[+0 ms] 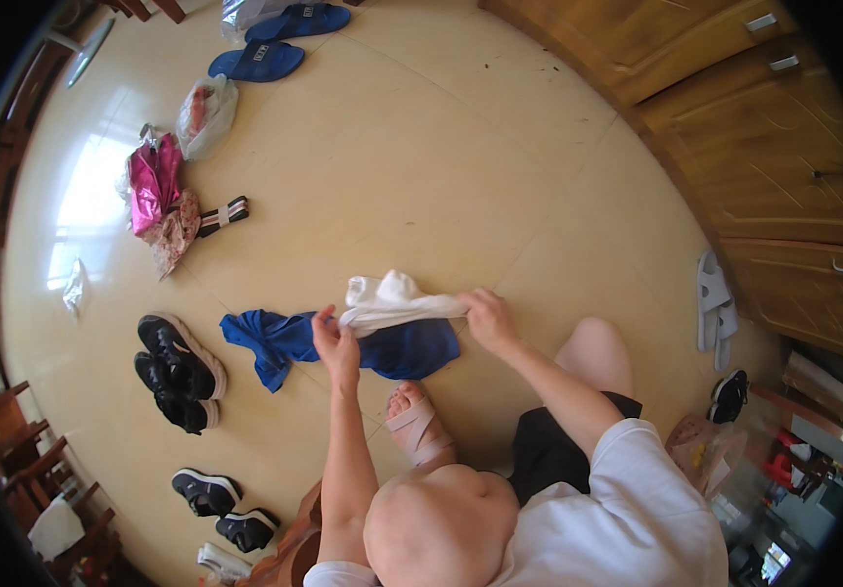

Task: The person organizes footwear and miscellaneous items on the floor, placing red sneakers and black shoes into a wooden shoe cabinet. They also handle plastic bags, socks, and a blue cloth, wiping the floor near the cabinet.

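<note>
My left hand (336, 345) grips one end of a white cloth (399, 308), perhaps a garment. The other end is in my right hand (489, 317), so the cloth is stretched between the two just above the floor. Part of it bunches up on the far side. Beneath and behind my left hand, a crumpled blue cloth garment (410, 351) lies on the tiles, partly hidden by that hand and the white cloth. A sandalled foot (414, 422) rests close to its near edge.
Black sneakers (180, 370) and smaller dark shoes (208, 491) stand at left. Beyond are a pink shiny bag (153, 183), a plastic bag (206, 117) and blue slippers (260, 60). Wooden cabinets (751, 132) line the right, with grey slippers (713, 308) below.
</note>
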`<state>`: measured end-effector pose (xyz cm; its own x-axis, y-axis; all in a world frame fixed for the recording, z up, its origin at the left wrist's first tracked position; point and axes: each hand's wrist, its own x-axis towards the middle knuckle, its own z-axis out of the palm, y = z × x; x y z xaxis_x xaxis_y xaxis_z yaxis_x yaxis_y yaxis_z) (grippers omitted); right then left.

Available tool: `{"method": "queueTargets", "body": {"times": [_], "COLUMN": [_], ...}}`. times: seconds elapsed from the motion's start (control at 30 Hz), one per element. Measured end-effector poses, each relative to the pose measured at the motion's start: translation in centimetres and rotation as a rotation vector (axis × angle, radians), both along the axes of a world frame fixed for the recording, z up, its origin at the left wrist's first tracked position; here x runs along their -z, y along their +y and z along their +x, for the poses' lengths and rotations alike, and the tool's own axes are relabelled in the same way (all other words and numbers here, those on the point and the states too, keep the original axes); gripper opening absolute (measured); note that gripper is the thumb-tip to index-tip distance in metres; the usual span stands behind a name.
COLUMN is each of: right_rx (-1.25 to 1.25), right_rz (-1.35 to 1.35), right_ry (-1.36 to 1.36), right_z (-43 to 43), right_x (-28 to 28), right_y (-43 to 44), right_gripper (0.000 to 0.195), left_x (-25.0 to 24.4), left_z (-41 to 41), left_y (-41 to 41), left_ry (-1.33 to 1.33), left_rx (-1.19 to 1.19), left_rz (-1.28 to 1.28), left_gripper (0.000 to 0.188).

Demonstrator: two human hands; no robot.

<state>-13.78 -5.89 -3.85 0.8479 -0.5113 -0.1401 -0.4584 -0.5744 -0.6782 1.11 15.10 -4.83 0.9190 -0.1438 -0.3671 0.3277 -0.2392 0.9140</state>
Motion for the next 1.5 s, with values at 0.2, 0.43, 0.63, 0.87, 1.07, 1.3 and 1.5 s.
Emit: {"method": "queueTargets", "body": {"times": [0.2, 0.43, 0.63, 0.87, 1.07, 1.3, 1.5], "right_rx": [0.409, 0.589, 0.45, 0.251, 0.151, 0.276, 0.17], "right_rz": [0.532, 0.616, 0.109, 0.343, -0.216, 0.669, 0.873], "right_ry": [-0.053, -0.111, -0.274, -0.562, -0.301, -0.283, -0.292], "right_z": [-1.1, -0.4, -2.2, 4.8, 6.7, 6.6, 4.8], "right_x": [-5.1, -12.7, -13.6, -26.9, -23.7, -28.8, -31.8], "right_y": [-5.2, -8.0, -14.3, -16.7, -21.7, -19.3, -14.4], "right_gripper": [0.01, 0.015, 0.018, 0.022, 0.02, 0.024, 0.029], "left_x": [-3.5, -5.6, -7.7, -13.3, -12.0, -14.7, -18.1], "left_z": [2.5, 3.1, 2.1, 2.2, 0.5, 2.1, 2.1], "left_y": [-1.5, -3.9, -5.0, -6.4, -7.6, -9.3, -13.9], "left_ry": [-0.34, 0.772, 0.579, 0.354, 0.173, -0.225, -0.047], "left_rx": [0.159, -0.273, -0.023, 0.328, 0.312, 0.615, 0.604], "left_rz": [0.331, -0.741, -0.714, -0.409, -0.367, -0.271, -0.478], "left_gripper": [0.025, 0.019, 0.022, 0.025, 0.025, 0.025, 0.047]}}
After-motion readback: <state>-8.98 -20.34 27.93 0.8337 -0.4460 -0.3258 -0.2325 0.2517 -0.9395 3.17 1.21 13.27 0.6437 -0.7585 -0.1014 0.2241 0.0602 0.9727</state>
